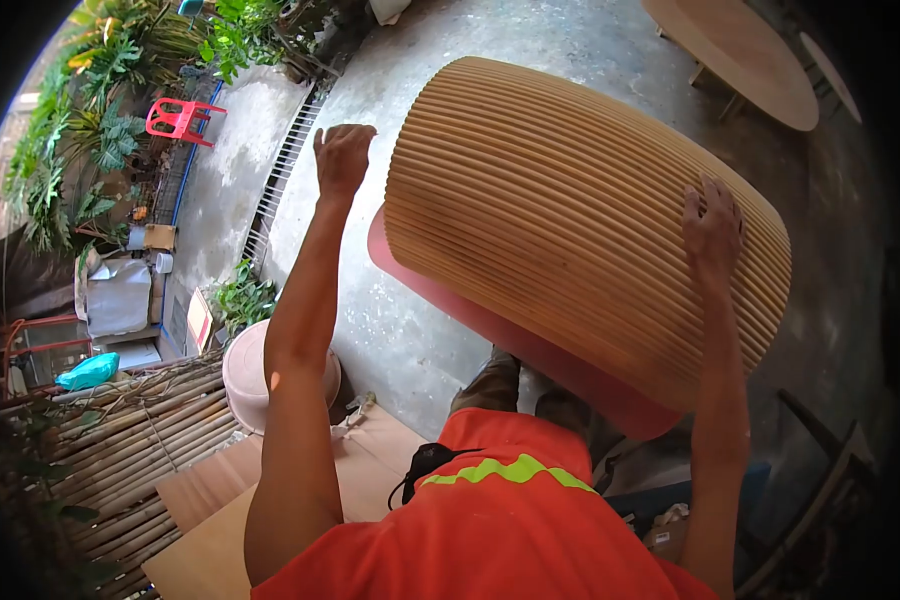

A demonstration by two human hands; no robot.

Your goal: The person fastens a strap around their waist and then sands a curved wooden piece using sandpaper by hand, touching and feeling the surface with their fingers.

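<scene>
A curved, ribbed wooden piece (560, 220) of light brown slats stands before me. My right hand (715, 232) rests on its slatted surface near the right end, fingers stretched out and slightly apart. Beneath the slats, a reddish-pink base or panel (510, 325) sticks out along the near side. My left hand (343, 160) is raised just beyond the left end of the ribbed piece, apart from it. Its fingers are curled in, and whatever they may hold is hidden.
Grey concrete floor (390, 340) surrounds the piece, with a drain grate (282, 170) to the left. A red plastic chair (182, 120) stands by the plants. Near my left arm are a pink tub (245, 375) and bamboo slats (120, 440). An oval wooden tabletop (745, 55) is at upper right.
</scene>
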